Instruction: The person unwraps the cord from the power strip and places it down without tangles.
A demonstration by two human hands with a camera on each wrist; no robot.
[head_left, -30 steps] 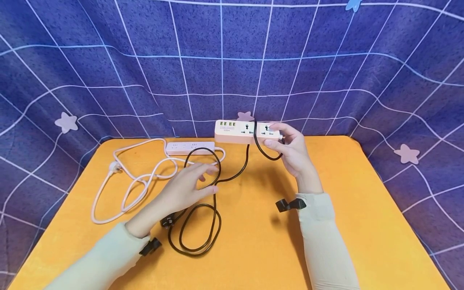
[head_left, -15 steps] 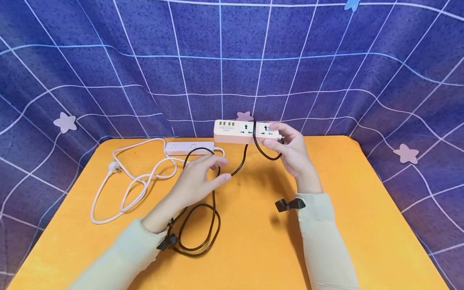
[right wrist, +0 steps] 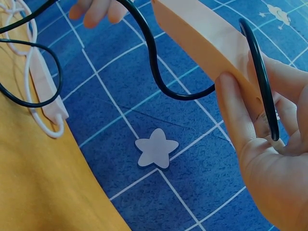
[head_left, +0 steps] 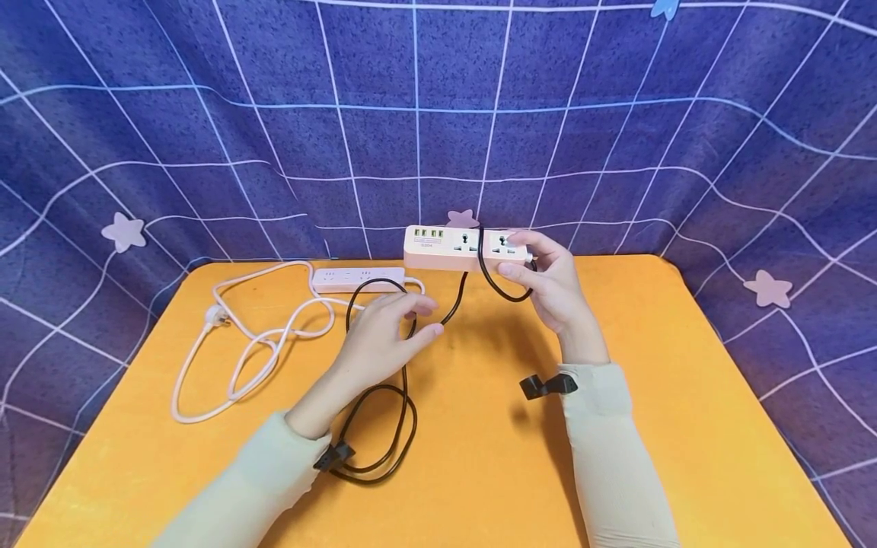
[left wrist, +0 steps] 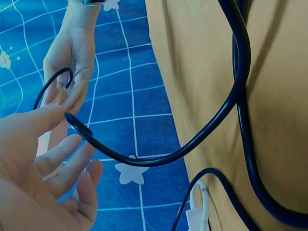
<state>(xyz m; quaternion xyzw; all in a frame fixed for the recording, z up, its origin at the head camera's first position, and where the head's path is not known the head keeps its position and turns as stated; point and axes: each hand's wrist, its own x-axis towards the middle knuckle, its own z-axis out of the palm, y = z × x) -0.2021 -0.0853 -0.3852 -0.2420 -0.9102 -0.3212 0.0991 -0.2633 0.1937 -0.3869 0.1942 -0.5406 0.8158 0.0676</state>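
My right hand (head_left: 556, 293) grips one end of a pale pink power strip (head_left: 438, 259) with USB ports and sockets, held up above the table's back edge. A black cord (left wrist: 144, 162) leaves that end and is wrapped once around the strip. From behind the strip it runs down to loose loops on the table. My left hand (head_left: 375, 342) hovers left of the strip, thumb and fingers parted and bent loosely. The cord passes close to its fingertips in the left wrist view; I cannot tell whether they touch. The cord's plug is hidden behind my left wrist.
A second, white-pink power strip (head_left: 359, 281) lies at the back left of the orange table (head_left: 493, 457). Its white cord (head_left: 180, 380) spreads in loops to the left, ending in a white plug (head_left: 216, 315). A blue gridded curtain (head_left: 438, 137) hangs behind.
My left hand has moved right and slightly up, closer to the cord under the held strip. My right hand and the strip have stayed nearly still.
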